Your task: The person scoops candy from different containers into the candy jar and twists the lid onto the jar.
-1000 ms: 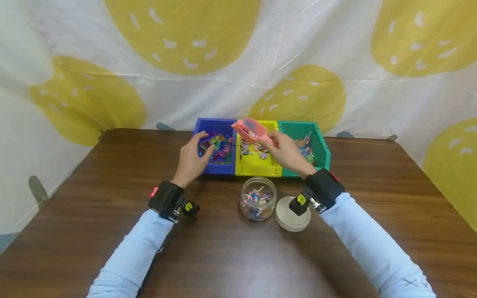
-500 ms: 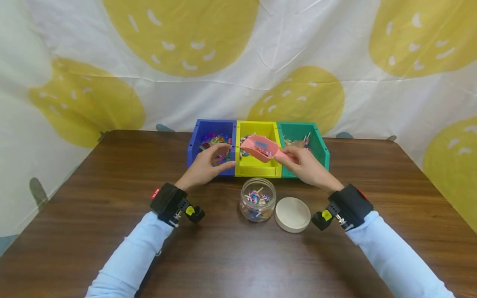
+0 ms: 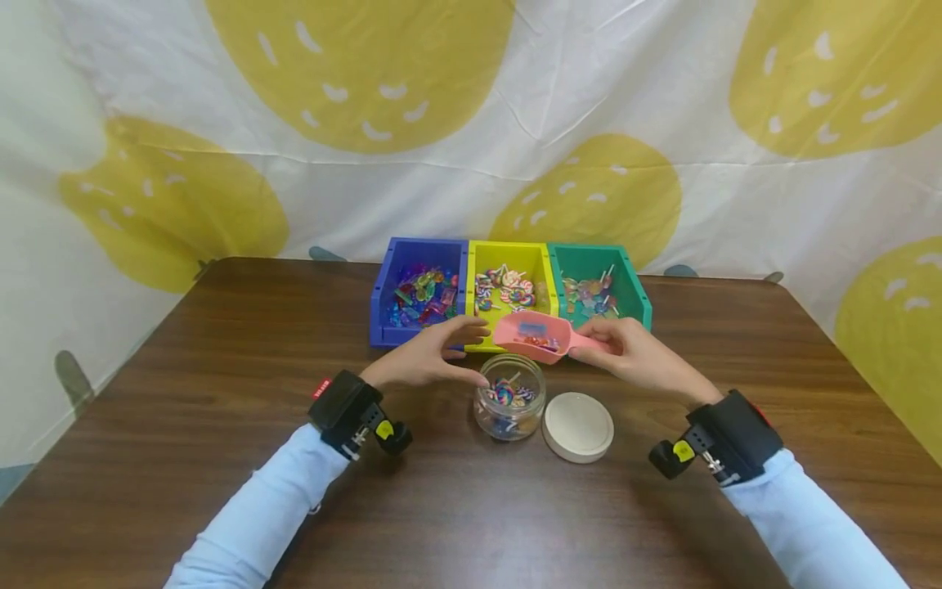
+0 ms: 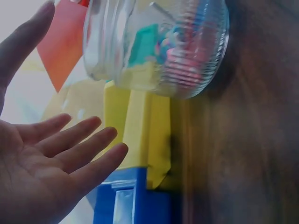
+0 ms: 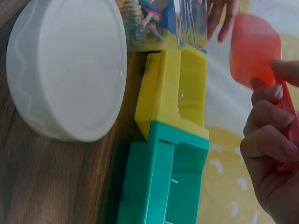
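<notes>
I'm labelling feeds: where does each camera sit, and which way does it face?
Head: on the head, facing forward and down over the clear round jar; left hand, right hand and blue sleeves show.
Left wrist: on that wrist, facing the jar; left hand shows.
Right wrist: on that wrist, facing white round lid and pink plastic scoop; right hand, left fingers show.
Wrist views share the jar and yellow bin.

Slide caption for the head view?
Right hand holds a loaded pink scoop near an open clear jar, left hand and white lid alongside.
</notes>
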`<state>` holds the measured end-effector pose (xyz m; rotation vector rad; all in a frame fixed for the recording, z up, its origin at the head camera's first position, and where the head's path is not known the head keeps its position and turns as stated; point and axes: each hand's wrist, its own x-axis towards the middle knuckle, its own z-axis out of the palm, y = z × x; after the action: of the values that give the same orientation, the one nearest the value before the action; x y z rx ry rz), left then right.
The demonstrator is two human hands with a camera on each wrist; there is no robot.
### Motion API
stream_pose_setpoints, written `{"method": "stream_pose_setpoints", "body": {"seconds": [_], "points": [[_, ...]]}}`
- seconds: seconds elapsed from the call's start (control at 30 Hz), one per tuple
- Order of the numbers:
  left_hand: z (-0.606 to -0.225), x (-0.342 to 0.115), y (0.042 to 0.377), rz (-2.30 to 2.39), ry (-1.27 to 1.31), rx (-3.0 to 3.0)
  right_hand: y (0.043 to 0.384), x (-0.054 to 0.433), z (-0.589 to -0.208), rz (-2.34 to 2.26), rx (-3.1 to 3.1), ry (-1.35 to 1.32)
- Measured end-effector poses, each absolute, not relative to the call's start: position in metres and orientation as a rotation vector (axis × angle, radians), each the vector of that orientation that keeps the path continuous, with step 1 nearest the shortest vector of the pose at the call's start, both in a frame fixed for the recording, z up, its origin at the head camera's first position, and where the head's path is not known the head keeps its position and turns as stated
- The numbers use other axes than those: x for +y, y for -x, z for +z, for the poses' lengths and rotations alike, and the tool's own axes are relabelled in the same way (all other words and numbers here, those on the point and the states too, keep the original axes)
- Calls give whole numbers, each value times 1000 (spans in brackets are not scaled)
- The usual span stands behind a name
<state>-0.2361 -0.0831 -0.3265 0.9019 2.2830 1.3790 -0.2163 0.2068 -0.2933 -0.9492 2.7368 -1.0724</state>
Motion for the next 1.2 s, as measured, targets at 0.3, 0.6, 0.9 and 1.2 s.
{"method": "stream_pose_setpoints", "body": {"seconds": [0.3, 0.6, 0.9, 1.2], "points": [[-336, -75, 233, 1344, -914, 2211, 209, 217, -286, -1069, 2650, 906], [-343, -68, 231, 1092, -961, 2352, 209, 227, -279, -937, 2631, 972], [-347, -63, 229, 1108, -943, 2337, 207, 224, -269, -809, 2684, 1032], [-348, -63, 231, 1116, -949, 2324, 203, 216, -253, -629, 2775, 1142]]}}
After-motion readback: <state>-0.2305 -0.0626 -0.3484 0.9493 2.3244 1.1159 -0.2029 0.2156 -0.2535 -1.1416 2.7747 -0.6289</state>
